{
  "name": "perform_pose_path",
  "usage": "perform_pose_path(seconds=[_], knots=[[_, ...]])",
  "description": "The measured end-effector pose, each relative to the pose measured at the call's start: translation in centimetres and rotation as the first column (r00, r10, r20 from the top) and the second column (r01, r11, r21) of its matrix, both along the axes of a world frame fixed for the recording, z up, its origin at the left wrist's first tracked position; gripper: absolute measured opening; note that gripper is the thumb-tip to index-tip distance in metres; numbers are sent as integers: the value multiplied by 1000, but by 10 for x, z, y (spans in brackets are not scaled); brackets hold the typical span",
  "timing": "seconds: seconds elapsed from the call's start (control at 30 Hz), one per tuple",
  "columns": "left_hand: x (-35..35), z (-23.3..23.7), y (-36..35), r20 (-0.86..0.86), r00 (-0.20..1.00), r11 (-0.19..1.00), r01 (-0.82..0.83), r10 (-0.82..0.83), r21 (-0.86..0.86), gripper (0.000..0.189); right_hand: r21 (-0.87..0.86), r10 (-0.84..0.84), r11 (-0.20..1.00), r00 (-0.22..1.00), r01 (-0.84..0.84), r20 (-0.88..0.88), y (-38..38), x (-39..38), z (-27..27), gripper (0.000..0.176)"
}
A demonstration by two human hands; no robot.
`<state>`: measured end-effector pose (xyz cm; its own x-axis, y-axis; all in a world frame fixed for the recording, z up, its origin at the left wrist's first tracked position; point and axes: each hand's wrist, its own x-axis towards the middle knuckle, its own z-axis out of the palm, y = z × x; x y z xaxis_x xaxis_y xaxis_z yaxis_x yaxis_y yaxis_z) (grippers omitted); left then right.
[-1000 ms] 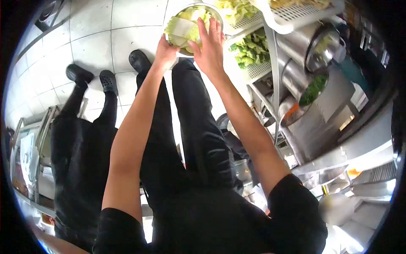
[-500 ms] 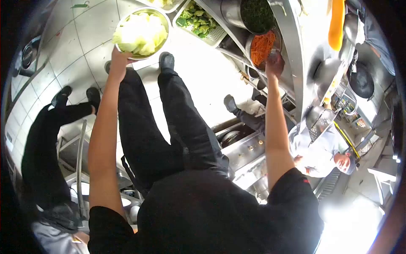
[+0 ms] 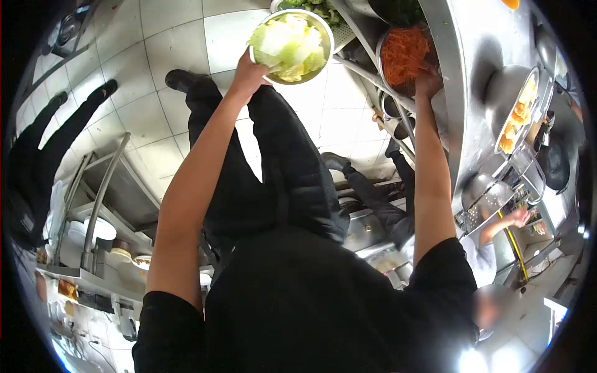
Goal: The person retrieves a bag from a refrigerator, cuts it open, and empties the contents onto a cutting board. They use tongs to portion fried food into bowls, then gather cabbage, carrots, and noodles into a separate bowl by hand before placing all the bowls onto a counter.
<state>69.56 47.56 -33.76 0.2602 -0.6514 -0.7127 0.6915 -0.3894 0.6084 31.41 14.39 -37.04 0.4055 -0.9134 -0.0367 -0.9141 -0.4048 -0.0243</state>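
My left hand [image 3: 250,77] grips the near-left rim of a round metal bowl [image 3: 328,32], held above the floor. Pale green cut lettuce [image 3: 291,48] fills this bowl. On the right, shredded carrots [image 3: 403,55] lie in another metal bowl [image 3: 380,73], which sits on a shelf beneath the steel counter. My right hand [image 3: 428,81] reaches in at the right side of that bowl, with fingers curled into the carrots and their tips hidden. Behind it, a container of dark greens [image 3: 407,9] is partly cut off.
A steel counter edge [image 3: 451,93] runs beside my right arm, with a bowl of orange and yellow pieces [image 3: 517,121] and a colander [image 3: 485,198] on it. Broccoli [image 3: 314,7] stands at the top. Co-workers' legs [image 3: 373,189] show at right and others [image 3: 68,133] at left.
The lettuce bowl in my left hand has moved right, towards the shelf. My right hand has sunk into the carrots. My view has shifted; the co-worker at right now has a hand raised.
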Motion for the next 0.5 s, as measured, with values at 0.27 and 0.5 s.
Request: perform_pose_path(seconds=[0.27, 0.5], knots=[[-27, 3, -32, 53, 994, 995, 99, -98, -24, 72, -98, 67, 993, 997, -71, -44, 70, 95, 41, 21], [-29, -3, -38, 70, 988, 989, 142, -138, -47, 71, 129, -282, 959, 902, 254, 325, 26, 24, 14, 25]])
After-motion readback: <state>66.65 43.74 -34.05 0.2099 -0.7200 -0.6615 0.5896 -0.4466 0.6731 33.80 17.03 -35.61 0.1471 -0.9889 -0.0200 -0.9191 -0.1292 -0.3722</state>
